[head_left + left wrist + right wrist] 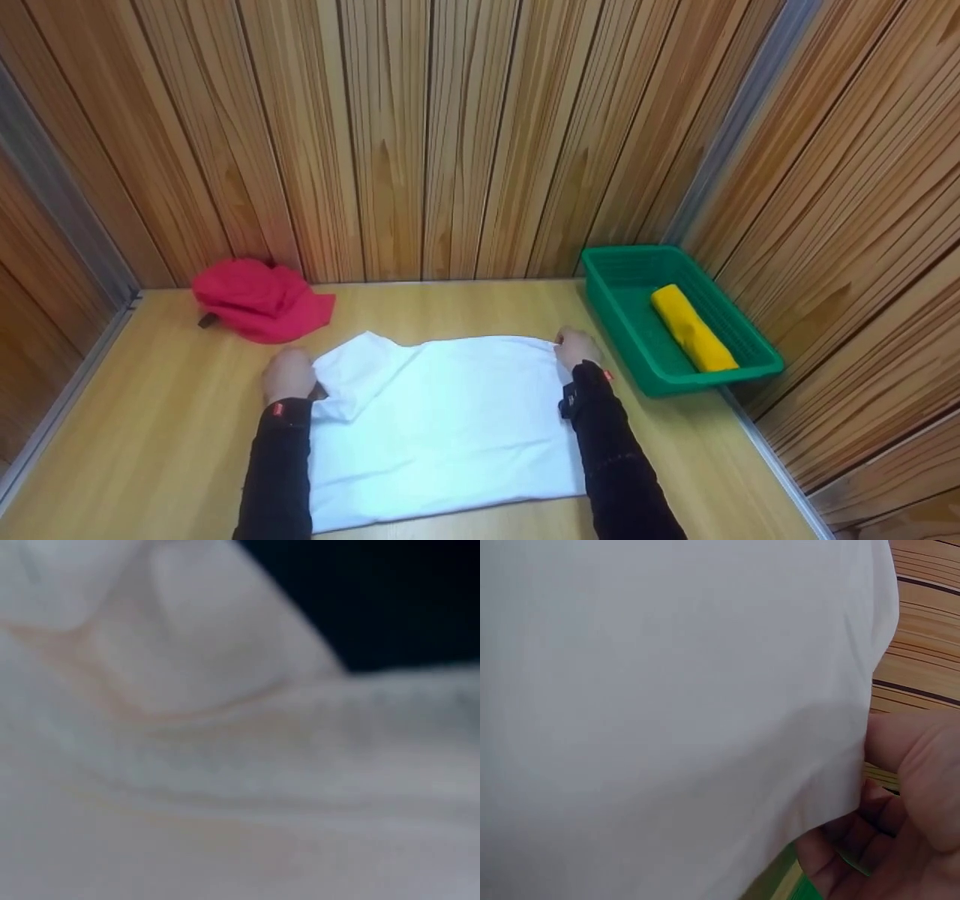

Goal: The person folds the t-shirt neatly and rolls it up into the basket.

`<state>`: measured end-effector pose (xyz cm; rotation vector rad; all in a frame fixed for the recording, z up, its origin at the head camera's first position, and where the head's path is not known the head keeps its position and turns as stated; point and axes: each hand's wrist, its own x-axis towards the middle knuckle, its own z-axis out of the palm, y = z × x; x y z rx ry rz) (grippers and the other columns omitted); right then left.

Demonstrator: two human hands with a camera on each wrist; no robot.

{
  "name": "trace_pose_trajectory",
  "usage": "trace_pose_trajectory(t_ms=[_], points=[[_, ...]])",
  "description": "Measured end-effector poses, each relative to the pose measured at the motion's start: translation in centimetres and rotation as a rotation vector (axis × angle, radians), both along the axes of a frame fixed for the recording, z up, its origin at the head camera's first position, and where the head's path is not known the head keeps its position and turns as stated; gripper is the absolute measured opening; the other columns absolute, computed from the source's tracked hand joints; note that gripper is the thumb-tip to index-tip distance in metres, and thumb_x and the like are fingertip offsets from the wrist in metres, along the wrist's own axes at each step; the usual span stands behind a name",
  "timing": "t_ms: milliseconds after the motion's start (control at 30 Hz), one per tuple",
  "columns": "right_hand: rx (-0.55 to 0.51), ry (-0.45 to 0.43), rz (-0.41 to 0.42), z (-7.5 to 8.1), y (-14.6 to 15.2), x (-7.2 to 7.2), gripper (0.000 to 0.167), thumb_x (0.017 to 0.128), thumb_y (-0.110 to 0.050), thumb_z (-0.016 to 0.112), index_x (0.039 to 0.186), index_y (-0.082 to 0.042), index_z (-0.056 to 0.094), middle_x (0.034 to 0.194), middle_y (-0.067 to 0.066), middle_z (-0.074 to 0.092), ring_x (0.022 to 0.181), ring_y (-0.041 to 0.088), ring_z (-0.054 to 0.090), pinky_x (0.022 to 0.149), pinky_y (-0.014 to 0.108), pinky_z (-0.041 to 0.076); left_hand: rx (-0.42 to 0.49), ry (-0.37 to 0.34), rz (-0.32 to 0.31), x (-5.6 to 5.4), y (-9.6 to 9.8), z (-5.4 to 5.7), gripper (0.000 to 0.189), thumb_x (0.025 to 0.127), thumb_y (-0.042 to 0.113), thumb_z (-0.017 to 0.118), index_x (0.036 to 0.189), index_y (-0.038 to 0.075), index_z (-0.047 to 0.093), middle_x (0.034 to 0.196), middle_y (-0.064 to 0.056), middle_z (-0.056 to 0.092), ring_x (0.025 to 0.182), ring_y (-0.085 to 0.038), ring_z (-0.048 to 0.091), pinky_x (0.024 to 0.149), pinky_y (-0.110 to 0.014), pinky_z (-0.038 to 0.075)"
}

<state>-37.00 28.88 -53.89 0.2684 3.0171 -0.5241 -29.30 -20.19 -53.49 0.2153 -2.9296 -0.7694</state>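
A white T-shirt (450,420) lies folded across the table, with a sleeve-like flap (358,371) bunched at its upper left. My right hand (577,348) pinches the far right corner; in the right wrist view, thumb (900,739) and curled fingers meet at the cloth's edge. At the left side, my left hand (289,373) is curled at the flap and grips its edge, the fingertips mostly hidden from the head view. Blurred white fabric (240,765) with a seam fills most of the left wrist view.
A red cap (259,300) sits at the back left against the wood-panelled wall (390,150). To the right stands a green basket (645,379) holding a rolled yellow cloth (694,330). The wooden table (135,420) ends at metal edging on both sides.
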Motion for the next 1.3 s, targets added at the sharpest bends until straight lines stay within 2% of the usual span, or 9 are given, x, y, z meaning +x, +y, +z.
trace_pose_trajectory(t_ms=[100, 233, 367, 467, 567, 733, 1000, 1133, 1300], points=[[0.046, -0.016, 0.027, 0.2, 0.0, -0.2, 0.015, 0.095, -0.014, 0.064, 0.107, -0.005, 0.064, 0.096, 0.013, 0.063, 0.091, 0.033, 0.057, 0.080, 0.047, 0.048, -0.001, -0.021, -0.004, 0.1, 0.0, 0.2, 0.016, 0.090, -0.003, 0.052, 0.079, -0.004, 0.064, 0.069, -0.014, 0.058, 0.072, -0.033, 0.057, 0.066, -0.048, 0.048], [0.088, 0.003, 0.069, 0.4, 0.2, -0.3, 0.013, 0.093, -0.013, 0.065, 0.102, -0.005, 0.066, 0.095, 0.012, 0.063, 0.093, 0.032, 0.057, 0.081, 0.048, 0.049, -0.044, -0.027, -0.039, 0.3, -0.2, 0.7, 0.015, 0.089, -0.001, 0.052, 0.083, -0.005, 0.065, 0.073, -0.017, 0.061, 0.076, -0.036, 0.060, 0.066, -0.051, 0.050], [0.044, 0.034, 0.064, 0.7, 0.5, -0.2, 0.011, 0.093, -0.011, 0.065, 0.100, -0.004, 0.065, 0.091, 0.012, 0.064, 0.087, 0.031, 0.058, 0.078, 0.046, 0.049, -0.021, -0.062, -0.050, 0.2, -0.7, 1.4, 0.014, 0.090, 0.000, 0.051, 0.088, -0.006, 0.064, 0.078, -0.019, 0.062, 0.080, -0.039, 0.060, 0.069, -0.053, 0.050], [-0.001, 0.070, 0.061, 1.5, 0.5, -0.2, 0.010, 0.094, -0.011, 0.063, 0.101, -0.003, 0.065, 0.091, 0.012, 0.065, 0.084, 0.029, 0.058, 0.077, 0.044, 0.049, 0.037, -0.049, -0.031, -0.1, -0.9, 2.1, 0.016, 0.093, 0.003, 0.052, 0.097, -0.006, 0.064, 0.087, -0.021, 0.064, 0.088, -0.041, 0.061, 0.075, -0.054, 0.048], [-0.023, 0.101, 0.065, 2.6, 0.3, -0.3, 0.009, 0.096, -0.011, 0.062, 0.102, -0.004, 0.065, 0.091, 0.011, 0.065, 0.083, 0.029, 0.057, 0.077, 0.043, 0.049, 0.082, 0.014, -0.016, -0.7, -0.9, 3.2, 0.018, 0.095, 0.005, 0.052, 0.105, -0.005, 0.064, 0.096, -0.022, 0.066, 0.093, -0.042, 0.061, 0.078, -0.055, 0.046], [-0.004, 0.130, 0.087, 4.3, 0.1, -0.3, 0.010, 0.098, -0.013, 0.061, 0.103, -0.006, 0.066, 0.092, 0.011, 0.065, 0.084, 0.029, 0.056, 0.076, 0.042, 0.048, 0.099, 0.123, 0.004, -1.3, -0.4, 5.5, 0.014, 0.095, 0.004, 0.056, 0.105, -0.001, 0.064, 0.095, -0.021, 0.066, 0.091, -0.040, 0.060, 0.077, -0.054, 0.046], [-0.030, 0.150, 0.069, 5.3, 0.7, 0.0, 0.017, 0.098, -0.015, 0.060, 0.111, -0.004, 0.065, 0.104, 0.015, 0.066, 0.092, 0.031, 0.058, 0.086, 0.046, 0.049, 0.080, 0.302, 0.014, -1.9, 0.4, 8.9, 0.013, 0.092, 0.001, 0.063, 0.104, 0.001, 0.067, 0.093, -0.020, 0.067, 0.092, -0.040, 0.060, 0.079, -0.054, 0.047], [-0.043, 0.146, 0.071, 5.4, 1.0, 0.1, 0.017, 0.099, -0.016, 0.059, 0.111, -0.005, 0.065, 0.103, 0.015, 0.065, 0.093, 0.031, 0.058, 0.086, 0.046, 0.048, 0.032, 0.398, -0.003, -2.1, 0.7, 9.7, 0.012, 0.088, -0.002, 0.066, 0.100, 0.001, 0.069, 0.090, -0.021, 0.067, 0.089, -0.042, 0.060, 0.075, -0.055, 0.047], [-0.058, 0.153, 0.076, 5.4, 1.0, 0.2, 0.016, 0.099, -0.017, 0.060, 0.110, -0.006, 0.063, 0.100, 0.013, 0.064, 0.091, 0.031, 0.057, 0.083, 0.044, 0.049, 0.005, 0.456, -0.019, -2.1, 0.6, 9.7, 0.013, 0.086, -0.006, 0.065, 0.095, 0.001, 0.071, 0.087, -0.021, 0.068, 0.086, -0.042, 0.060, 0.072, -0.055, 0.047]])
